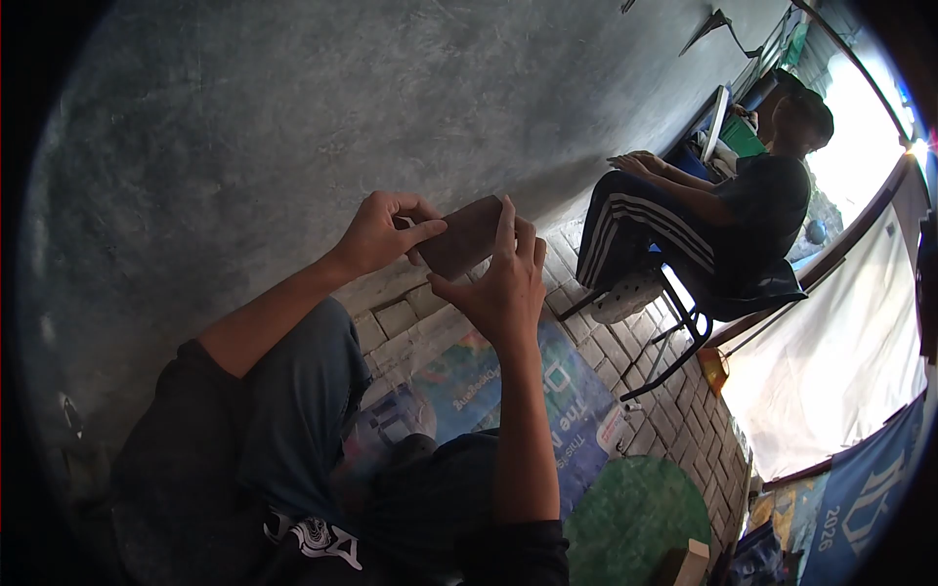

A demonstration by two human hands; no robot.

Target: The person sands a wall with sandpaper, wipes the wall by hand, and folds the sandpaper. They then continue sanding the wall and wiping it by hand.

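Grey brick floor point(681, 427), blue sheet with words point(578, 405) lying flat, round green patch point(635, 518) beside it, black chair point(750, 300) standing.

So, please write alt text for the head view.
The person's left hand holds a dark brown rectangular object, with the right hand at its other side, before a grey wall. At picture right, another person sits on a black chair.

Your right hand point(513, 283) has room downward to the floor banner point(581, 391); your left knee point(330, 337), the grey wall point(244, 127) ahead and the seated person point(767, 205) rightward are obstacles
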